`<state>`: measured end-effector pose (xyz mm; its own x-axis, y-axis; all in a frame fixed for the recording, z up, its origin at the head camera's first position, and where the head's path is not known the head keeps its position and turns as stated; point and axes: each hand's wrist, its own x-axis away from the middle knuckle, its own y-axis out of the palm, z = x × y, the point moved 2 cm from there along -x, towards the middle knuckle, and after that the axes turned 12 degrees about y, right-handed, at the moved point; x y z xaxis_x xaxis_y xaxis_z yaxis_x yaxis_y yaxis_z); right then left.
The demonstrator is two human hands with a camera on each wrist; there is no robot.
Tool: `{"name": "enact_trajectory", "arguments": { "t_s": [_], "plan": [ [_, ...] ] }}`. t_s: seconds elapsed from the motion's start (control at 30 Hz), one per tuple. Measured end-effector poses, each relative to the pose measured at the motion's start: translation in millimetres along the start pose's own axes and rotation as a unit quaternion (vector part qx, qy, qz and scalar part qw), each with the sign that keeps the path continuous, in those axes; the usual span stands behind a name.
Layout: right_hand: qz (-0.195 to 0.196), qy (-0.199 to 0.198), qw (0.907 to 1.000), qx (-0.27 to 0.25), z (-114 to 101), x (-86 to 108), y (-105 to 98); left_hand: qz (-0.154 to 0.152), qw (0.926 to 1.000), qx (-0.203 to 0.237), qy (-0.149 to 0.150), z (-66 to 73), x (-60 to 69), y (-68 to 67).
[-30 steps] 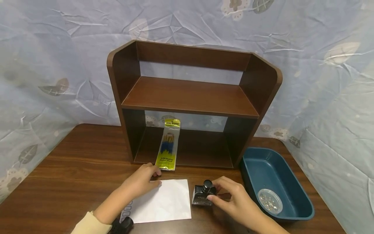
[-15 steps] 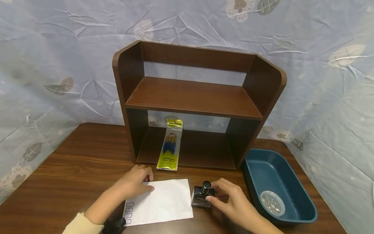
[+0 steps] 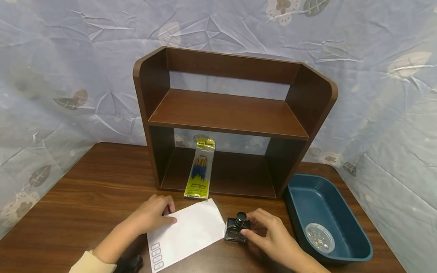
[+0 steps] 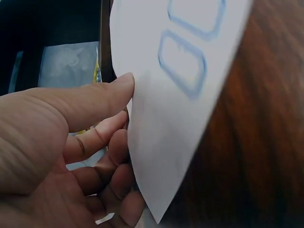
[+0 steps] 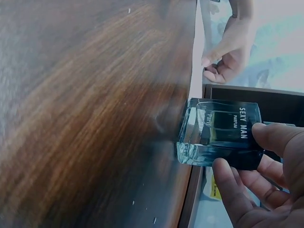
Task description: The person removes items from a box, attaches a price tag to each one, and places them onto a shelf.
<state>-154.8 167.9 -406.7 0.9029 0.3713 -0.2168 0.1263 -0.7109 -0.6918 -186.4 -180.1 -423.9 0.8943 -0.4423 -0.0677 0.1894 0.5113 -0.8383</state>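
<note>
My left hand [image 3: 153,214] pinches the edge of a white envelope [image 3: 194,231]. The left wrist view has the thumb on the envelope's face, with the other fingers curled behind it. Rounded boxes run along its left end, and it lies slantwise on the table. A dark glass perfume bottle [image 3: 234,232], lettered "SEXY MAN PARFUM" in the right wrist view, stands at the envelope's right corner. My right hand [image 3: 271,233] grips its right side between thumb and fingers. Behind the envelope, a pack of artist brushes [image 3: 198,170] leans in the lower shelf bay, its bottom near the shelf's front edge.
A brown two-tier shelf [image 3: 225,113] stands at the back of the wooden table [image 3: 85,193]. To the right is a blue tub [image 3: 341,223], with a round clear container [image 3: 320,238] of small pieces inside. Patterned cloth [image 3: 68,57] hangs behind and at the sides.
My left hand has moved left, away from the brush pack. The envelope has turned, its right end swinging towards the shelf and its left end nearer me. My right hand keeps holding the bottle.
</note>
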Motion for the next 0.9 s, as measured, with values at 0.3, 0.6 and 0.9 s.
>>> {"name": "enact_trajectory", "arguments": {
  "t_s": [0.3, 0.6, 0.9],
  "plan": [
    [-0.017, 0.02, 0.9996, -0.011, 2, 1.7, 1, 0.006, 0.997, 0.078, -0.006, -5.0, 3.5, 1.7],
    [-0.016, 0.011, 0.9996, -0.018, 3, 2.0, 3, 0.006, 0.9952, 0.098, 0.006, -9.2, 9.2, 0.7],
    [-0.017, 0.019, 0.9993, -0.027, 3, 2.4, 4, -0.03, 0.9878, 0.148, 0.038, -14.9, 20.2, -9.3]
  ]
}}
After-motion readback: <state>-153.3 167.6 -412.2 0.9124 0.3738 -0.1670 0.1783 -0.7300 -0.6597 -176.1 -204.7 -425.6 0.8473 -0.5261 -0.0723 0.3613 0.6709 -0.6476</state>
